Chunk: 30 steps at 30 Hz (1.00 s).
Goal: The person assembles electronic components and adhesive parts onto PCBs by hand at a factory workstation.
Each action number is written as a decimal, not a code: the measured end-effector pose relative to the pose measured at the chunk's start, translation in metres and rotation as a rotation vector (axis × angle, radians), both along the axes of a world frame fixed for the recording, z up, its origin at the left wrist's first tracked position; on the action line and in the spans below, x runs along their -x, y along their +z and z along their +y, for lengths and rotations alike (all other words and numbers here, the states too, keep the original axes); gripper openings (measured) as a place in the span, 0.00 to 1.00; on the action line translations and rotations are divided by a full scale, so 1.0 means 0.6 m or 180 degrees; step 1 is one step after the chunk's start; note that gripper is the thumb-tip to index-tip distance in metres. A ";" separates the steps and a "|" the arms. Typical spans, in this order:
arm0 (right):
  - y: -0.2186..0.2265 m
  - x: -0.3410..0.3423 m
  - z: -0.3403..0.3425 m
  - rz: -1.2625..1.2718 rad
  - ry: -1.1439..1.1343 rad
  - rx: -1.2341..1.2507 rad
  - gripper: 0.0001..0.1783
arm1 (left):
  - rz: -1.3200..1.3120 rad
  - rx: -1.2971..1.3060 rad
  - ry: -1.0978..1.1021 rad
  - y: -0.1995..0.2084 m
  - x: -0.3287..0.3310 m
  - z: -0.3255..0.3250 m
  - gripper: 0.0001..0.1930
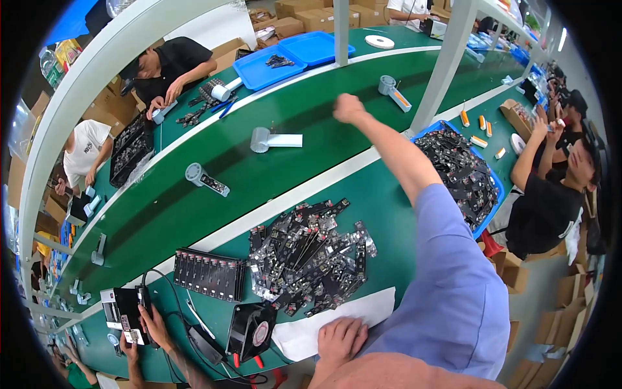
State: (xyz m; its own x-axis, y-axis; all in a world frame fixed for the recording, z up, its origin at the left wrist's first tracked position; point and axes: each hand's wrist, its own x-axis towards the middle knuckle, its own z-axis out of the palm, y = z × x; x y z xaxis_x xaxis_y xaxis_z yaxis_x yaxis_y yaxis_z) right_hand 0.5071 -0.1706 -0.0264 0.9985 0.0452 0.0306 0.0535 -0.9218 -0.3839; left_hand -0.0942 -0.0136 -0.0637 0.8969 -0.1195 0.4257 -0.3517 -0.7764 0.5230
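My right arm, in a blue sleeve, stretches out over the green conveyor belt [214,155]. At its end my right hand [350,109] is closed above the belt; whatever its fingers hold, if anything, is hidden. A grey-white device with a round head and an orange strip on its handle [396,98] lies to the right of that hand. On the left of it rests a similar pale device [277,141]. My left hand [341,338] lies on a white sheet of paper [299,338], fingers slightly bent and apart. Just beyond the paper is a heap of small black circuit boards [311,253].
Stacked board panels [208,275], a black fan [251,329] and cables stand left of the heap. A blue tray full of boards [494,194] sits at right. Co-workers' hands [154,325] work nearby. A white post [447,71] rises beyond my right forearm.
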 end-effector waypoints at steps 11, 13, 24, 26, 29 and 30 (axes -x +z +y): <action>-0.105 -0.020 -0.087 -0.1145 0.0312 -0.0279 0.09 | 0.0176 -0.0136 0.0121 -0.009 0.007 -0.014 0.14; -0.125 -0.030 -0.083 -0.1356 0.0330 -0.0115 0.11 | 0.0165 -0.0173 0.0099 -0.006 0.004 -0.014 0.14; -0.029 -0.026 -0.059 0.1162 0.0291 -0.0856 0.11 | 0.0093 -0.0156 0.0237 -0.019 0.010 -0.012 0.14; -0.042 -0.024 -0.065 0.0589 0.0521 -0.0556 0.11 | 0.0101 -0.0153 0.0198 -0.017 0.008 -0.012 0.14; -0.051 -0.014 -0.037 0.0001 0.0785 -0.0067 0.11 | 0.0111 -0.0145 0.0228 -0.020 0.009 -0.012 0.13; -0.050 -0.009 -0.024 -0.0031 0.0777 0.0116 0.11 | 0.0098 -0.0142 0.0248 -0.022 0.010 -0.012 0.13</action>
